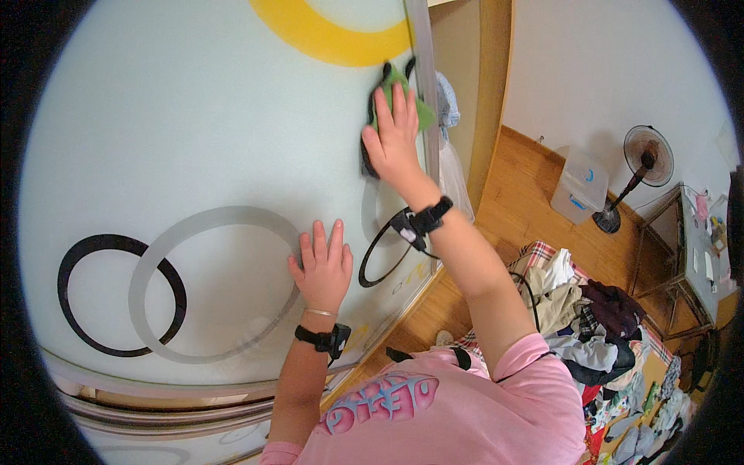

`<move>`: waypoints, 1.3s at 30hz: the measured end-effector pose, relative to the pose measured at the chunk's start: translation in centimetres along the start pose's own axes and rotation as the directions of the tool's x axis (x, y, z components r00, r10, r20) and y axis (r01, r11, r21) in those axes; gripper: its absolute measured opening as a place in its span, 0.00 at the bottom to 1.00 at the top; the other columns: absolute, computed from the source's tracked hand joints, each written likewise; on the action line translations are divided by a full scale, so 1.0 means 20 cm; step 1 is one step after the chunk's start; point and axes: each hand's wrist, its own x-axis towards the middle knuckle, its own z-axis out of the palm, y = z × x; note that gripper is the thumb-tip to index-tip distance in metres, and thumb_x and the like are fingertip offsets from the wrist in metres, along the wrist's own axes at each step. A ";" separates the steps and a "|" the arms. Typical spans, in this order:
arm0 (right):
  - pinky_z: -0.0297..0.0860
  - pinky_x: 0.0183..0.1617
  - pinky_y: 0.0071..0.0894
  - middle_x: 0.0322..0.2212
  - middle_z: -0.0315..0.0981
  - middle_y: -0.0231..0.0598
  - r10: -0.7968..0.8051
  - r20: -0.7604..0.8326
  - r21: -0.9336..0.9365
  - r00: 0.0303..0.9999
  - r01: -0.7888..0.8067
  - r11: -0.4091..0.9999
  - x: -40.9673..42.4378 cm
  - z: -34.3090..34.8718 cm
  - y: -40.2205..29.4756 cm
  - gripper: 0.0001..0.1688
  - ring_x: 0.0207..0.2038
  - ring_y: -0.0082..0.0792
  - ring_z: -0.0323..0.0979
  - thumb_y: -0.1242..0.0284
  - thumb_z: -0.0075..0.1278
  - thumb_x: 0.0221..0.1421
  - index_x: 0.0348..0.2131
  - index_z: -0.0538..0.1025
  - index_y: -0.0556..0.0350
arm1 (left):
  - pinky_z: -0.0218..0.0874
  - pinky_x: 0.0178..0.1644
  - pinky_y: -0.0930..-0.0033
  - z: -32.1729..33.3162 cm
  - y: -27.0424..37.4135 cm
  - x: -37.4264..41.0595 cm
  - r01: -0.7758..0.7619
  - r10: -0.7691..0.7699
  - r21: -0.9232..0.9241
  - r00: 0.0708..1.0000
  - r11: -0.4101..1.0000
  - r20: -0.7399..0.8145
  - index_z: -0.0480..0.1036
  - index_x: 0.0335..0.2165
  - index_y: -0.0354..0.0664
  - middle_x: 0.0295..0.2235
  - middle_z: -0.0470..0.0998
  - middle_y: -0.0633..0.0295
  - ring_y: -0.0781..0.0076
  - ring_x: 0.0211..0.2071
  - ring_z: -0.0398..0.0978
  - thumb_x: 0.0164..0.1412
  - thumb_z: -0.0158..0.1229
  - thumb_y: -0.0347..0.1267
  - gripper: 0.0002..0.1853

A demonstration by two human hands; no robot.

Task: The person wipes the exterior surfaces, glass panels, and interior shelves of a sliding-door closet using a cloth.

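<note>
My right hand [398,133] presses a green cloth [425,116] with its fingers, high on a pale wardrobe door panel [174,128] close to its metal edge frame [427,87]. Dark material shows along the cloth's left side; whether it belongs to the cloth is unclear. Lower down, my left hand [321,267] rests on the same panel with fingers spread and nothing in it. It lies at the right side of a printed grey ring [142,290], which overlaps a black ring [65,285]. Part of a yellow ring [325,43] shows above.
Clothes [456,168] hang behind the door edge. On the wooden floor [505,180] stand a lidded clear plastic box [578,186] and a pedestal fan [648,157]. A heap of clothes [598,349] lies at my right, near a metal-framed table [697,261]. Metal sliding tracks [174,415] run below the panel.
</note>
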 end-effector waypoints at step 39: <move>0.52 0.59 0.54 0.58 0.50 0.63 0.261 0.101 -0.136 0.960 -0.247 0.959 -0.67 0.08 0.50 0.31 0.55 0.61 0.55 0.72 0.46 0.55 0.55 0.59 0.70 | 0.52 0.55 0.49 0.22 0.28 0.37 -0.116 0.114 -0.065 0.993 0.991 -0.024 0.66 0.56 0.62 0.61 0.59 0.65 0.60 0.60 0.55 0.54 0.55 0.45 0.29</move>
